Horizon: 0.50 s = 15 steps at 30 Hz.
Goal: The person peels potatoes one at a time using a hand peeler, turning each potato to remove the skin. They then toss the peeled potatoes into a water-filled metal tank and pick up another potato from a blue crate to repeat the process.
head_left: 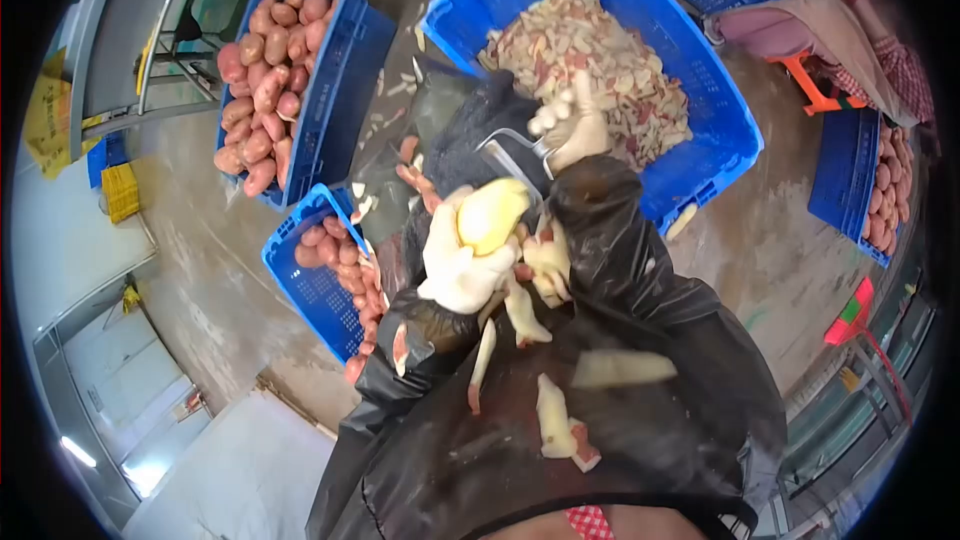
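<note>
My left hand, in a white glove, is wrapped round a pale yellow peeled potato above my lap. To its upper right, my right hand, also gloved, is closed on a metal peeler with the thumb stuck out. The peeler's frame points toward the potato, a short way from it. Strips of potato peel lie on my lap and on the black apron just below my hands. Beyond my right hand stands a large blue crate heaped with potato peelings.
Red-skinned potatoes fill a blue crate at upper left and part of a smaller blue crate by my left arm. Another person's sleeve shows at far right, near an orange stool and a potato crate. Scraps dot the wet floor.
</note>
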Motion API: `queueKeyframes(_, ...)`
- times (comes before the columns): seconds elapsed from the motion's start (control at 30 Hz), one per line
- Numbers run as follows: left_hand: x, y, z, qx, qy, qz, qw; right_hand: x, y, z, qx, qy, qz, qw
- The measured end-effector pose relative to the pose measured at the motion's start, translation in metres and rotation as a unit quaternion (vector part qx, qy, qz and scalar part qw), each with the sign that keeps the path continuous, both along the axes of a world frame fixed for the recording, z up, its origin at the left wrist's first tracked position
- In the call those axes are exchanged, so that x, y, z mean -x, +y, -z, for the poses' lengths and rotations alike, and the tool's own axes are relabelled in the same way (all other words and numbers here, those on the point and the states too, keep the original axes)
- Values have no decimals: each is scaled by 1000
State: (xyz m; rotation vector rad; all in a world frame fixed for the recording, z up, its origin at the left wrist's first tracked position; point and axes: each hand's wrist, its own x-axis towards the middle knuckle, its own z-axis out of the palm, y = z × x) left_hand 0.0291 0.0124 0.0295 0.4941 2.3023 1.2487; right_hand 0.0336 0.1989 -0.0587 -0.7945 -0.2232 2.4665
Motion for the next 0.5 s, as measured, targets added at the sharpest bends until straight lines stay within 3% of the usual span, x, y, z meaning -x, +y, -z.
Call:
queueKeyframes(0.03, 0, 2, 0, -33, 6, 1, 999, 6, 14, -4, 0, -69, 59, 996)
queueKeyframes(0.07, 2, 2, 2, -34, 8, 1, 999, -8, 16, -9, 81, 7, 25, 996)
queueKeyframes(0.1, 4, 4, 5, -36, 21, 9, 999, -16, -2, -28, 74, 107, -27, 991)
queueKeyframes(0.13, -1, 1, 6, -29, 26, 15, 999, -11, -13, -29, 53, 60, -39, 996)
queueKeyframes(0.17, -2, -1, 6, -125, -89, -1, 988, -9, -23, -28, 36, 14, -47, 998)
queueKeyframes(0.2, 1, -2, 4, -97, -104, -1, 990, 0, -3, -7, 150, -11, -7, 989)
queueKeyframes(0.23, 6, -2, 1, -72, -116, -3, 991, 8, 8, -2, 14, -70, 60, 996)
queueKeyframes(0.3, 15, 0, -5, -130, -170, -16, 977, -7, 3, -20, 61, 177, 17, 982)
queueKeyframes(0.33, 17, 1, -7, -185, -229, -29, 955, -7, -16, -41, 150, 247, -37, 957)
queueKeyframes(0.37, 20, -2, 0, -225, -276, -27, 934, 2, -30, -43, -41, 12, -43, 998)
queueKeyframes(0.43, 29, -2, -8, -165, -298, -50, 939, 22, 10, 10, -77, -90, 34, 992)
queueKeyframes(0.47, 32, -9, -11, -164, -293, -56, 940, 16, 30, 27, 7, 6, 63, 998)
queueKeyframes(0.5, 39, -13, -12, -194, -324, -37, 925, 4, 21, -9, 56, 101, 36, 993)
